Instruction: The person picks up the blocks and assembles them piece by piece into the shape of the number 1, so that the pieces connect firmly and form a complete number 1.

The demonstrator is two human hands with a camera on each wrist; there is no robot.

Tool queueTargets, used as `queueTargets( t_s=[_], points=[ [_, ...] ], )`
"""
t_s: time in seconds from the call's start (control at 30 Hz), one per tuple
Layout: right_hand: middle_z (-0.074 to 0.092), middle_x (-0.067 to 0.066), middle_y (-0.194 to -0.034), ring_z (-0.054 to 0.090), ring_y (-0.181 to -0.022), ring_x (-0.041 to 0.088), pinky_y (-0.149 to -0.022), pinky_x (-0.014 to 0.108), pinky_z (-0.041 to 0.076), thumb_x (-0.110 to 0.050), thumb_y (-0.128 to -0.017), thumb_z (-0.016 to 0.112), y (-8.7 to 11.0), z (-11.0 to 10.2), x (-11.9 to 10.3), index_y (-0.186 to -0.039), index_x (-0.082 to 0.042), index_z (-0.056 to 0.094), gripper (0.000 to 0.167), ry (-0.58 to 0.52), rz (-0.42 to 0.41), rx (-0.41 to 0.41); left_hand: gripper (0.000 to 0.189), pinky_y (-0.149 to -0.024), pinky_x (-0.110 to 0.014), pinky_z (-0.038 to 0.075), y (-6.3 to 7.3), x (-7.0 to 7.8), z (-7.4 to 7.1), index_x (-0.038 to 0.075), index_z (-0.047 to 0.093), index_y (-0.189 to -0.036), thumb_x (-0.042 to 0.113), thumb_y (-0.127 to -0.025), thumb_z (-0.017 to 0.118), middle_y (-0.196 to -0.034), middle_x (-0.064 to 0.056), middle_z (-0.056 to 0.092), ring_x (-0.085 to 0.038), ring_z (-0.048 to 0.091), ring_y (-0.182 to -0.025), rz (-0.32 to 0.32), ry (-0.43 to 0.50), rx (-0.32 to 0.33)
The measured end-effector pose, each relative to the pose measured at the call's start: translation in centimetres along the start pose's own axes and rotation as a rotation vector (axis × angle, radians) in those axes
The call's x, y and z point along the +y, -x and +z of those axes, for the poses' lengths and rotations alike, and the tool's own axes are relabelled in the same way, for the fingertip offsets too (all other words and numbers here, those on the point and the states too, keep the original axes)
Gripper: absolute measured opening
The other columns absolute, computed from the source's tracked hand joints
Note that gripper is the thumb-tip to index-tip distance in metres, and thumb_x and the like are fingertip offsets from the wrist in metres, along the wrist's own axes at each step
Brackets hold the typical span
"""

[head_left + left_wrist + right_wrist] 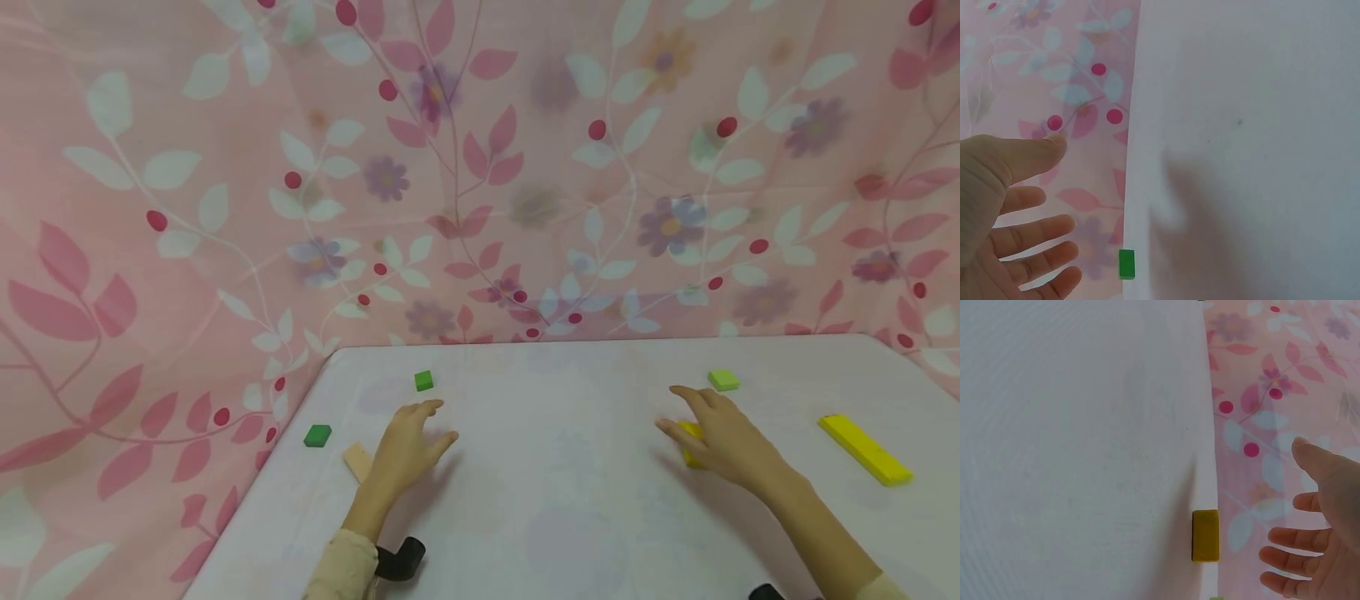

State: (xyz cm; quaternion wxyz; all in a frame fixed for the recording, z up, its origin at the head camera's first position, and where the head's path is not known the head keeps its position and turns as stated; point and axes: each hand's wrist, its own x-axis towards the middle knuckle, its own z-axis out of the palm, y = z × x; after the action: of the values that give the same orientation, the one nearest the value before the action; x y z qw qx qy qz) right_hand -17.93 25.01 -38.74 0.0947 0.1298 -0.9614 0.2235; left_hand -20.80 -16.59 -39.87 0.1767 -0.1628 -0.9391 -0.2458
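My left hand hovers over the left side of the white table with its fingers loosely spread, holding nothing. Just beyond its fingertips lies a small green block; a pale wooden block is partly hidden beside the wrist. In the left wrist view the thumb and fingers are apart, and a green block shows near the table edge. Over the right side, my right hand is also empty, fingers extended. It partly covers a yellow block, whose full face appears in the right wrist view.
A darker green block lies near the left edge of the table. Beyond the right hand is a light green block, and a long yellow block lies farther right. A floral curtain hangs behind.
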Motion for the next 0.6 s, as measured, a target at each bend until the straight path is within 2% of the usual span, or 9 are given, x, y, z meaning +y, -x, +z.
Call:
queueTargets(
  t_s=[0.17, 0.3, 0.4, 0.5, 0.6],
  points=[
    [0.054, 0.029, -0.116, 0.049, -0.105, 0.046, -0.084, 0.062, 0.041, -0.045, -0.091, 0.057, 0.4, 0.0, 0.6, -0.128, 0.002, 0.048, 0.06, 0.023, -0.004, 0.008, 0.045, -0.087, -0.047, 0.046, 0.5, -0.9, -0.3, 0.001, 0.062, -0.115, 0.021, -0.077, 0.076, -0.101, -0.016, 0.065, -0.034, 0.057, -0.102, -0.001, -0.006, 0.011],
    [0.057, 0.026, -0.108, 0.054, -0.093, 0.039, -0.077, 0.056, 0.046, -0.042, -0.09, 0.06, 0.7, 0.1, 1.2, -0.124, 0.003, 0.051, 0.057, 0.05, -0.017, 0.012, 0.044, -0.087, -0.047, 0.046, 0.9, -1.4, -0.6, 0.0, 0.063, -0.113, 0.019, -0.077, 0.076, -0.101, -0.017, 0.066, -0.035, 0.056, -0.102, -0.005, -0.004, 0.018],
    [0.058, 0.026, -0.107, 0.054, -0.092, 0.039, -0.077, 0.056, 0.047, -0.042, -0.088, 0.063, 0.9, 0.3, 1.5, -0.122, 0.004, 0.053, 0.057, 0.066, -0.005, 0.003, 0.044, -0.088, -0.047, 0.045, 1.2, -1.9, -0.8, -0.002, 0.063, -0.113, 0.018, -0.076, 0.077, -0.101, -0.018, 0.066, -0.035, 0.055, -0.103, -0.014, -0.006, 0.022],
    [0.057, 0.028, -0.108, 0.053, -0.096, 0.043, -0.079, 0.058, 0.045, -0.041, -0.087, 0.064, 1.1, 0.4, 1.7, -0.12, 0.004, 0.054, 0.057, 0.078, 0.014, -0.01, 0.046, -0.085, -0.049, 0.046, 1.5, -2.2, -1.1, 0.0, 0.063, -0.114, 0.021, -0.076, 0.078, -0.103, -0.016, 0.066, -0.034, 0.055, -0.105, -0.051, -0.028, 0.017],
    [0.056, 0.03, -0.109, 0.052, -0.099, 0.046, -0.08, 0.06, 0.044, -0.04, -0.086, 0.065, 1.2, 0.4, 1.9, -0.12, 0.004, 0.055, 0.056, 0.089, 0.016, -0.014, 0.048, -0.077, -0.057, 0.045, 1.7, -2.5, -1.4, 0.006, 0.063, -0.117, 0.027, -0.077, 0.077, -0.106, -0.012, 0.066, -0.031, 0.054, -0.109, -0.121, -0.058, -0.008]
  ],
)
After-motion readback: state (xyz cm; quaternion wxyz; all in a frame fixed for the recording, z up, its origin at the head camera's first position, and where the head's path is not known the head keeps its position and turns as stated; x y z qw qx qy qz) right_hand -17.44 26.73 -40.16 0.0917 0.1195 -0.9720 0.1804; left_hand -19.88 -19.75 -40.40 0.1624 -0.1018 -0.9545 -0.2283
